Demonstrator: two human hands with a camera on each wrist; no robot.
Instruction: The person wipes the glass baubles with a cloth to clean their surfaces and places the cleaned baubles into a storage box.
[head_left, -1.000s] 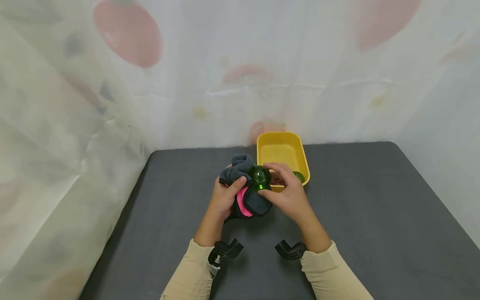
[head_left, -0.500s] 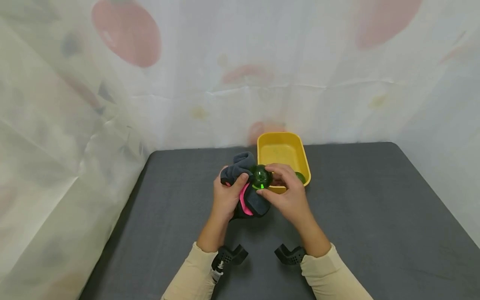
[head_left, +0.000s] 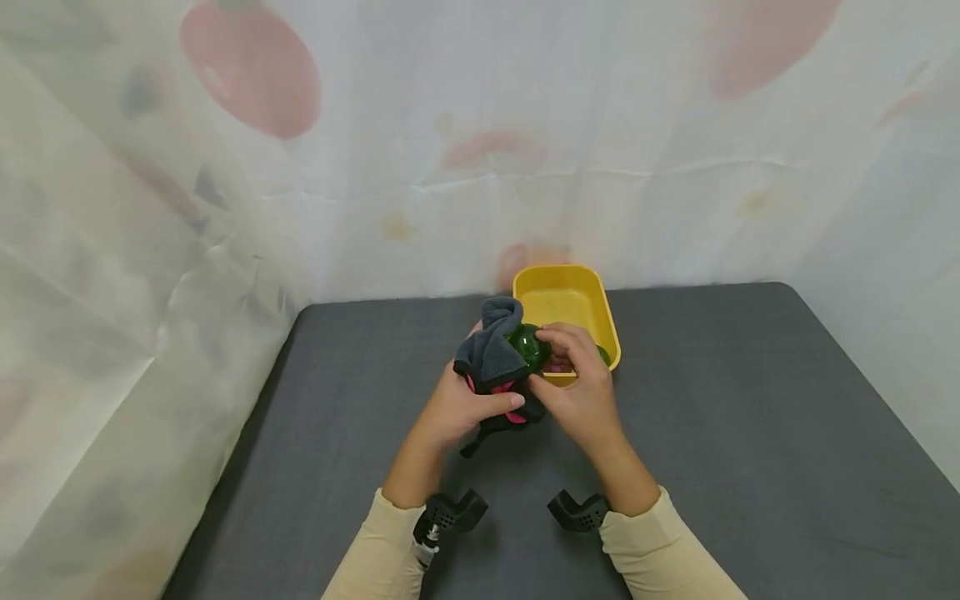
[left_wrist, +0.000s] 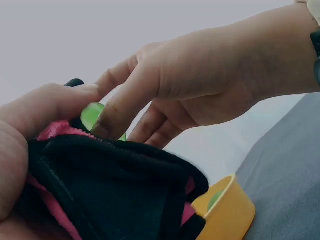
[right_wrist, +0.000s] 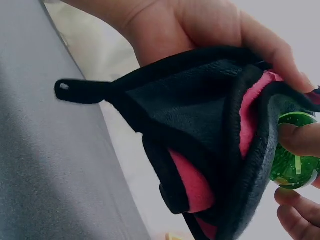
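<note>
Green ball (head_left: 528, 346) sits above the dark desk (head_left: 750, 433), pinched between the thumb and fingertips (right_wrist: 295, 140) of the right hand (head_left: 577, 392), just in front of the yellow tub's (head_left: 564, 293) near rim. A grey and pink cloth (head_left: 491, 358) drapes over the ball's left side and touches it; the left hand (head_left: 457, 408) has its grip closed round the bunched cloth, thumb lying across the folds. A second green ball (head_left: 603, 354) lies in the tub's near right corner, partly hidden behind the right hand. A patterned curtain (head_left: 450, 150) hangs behind the desk.
</note>
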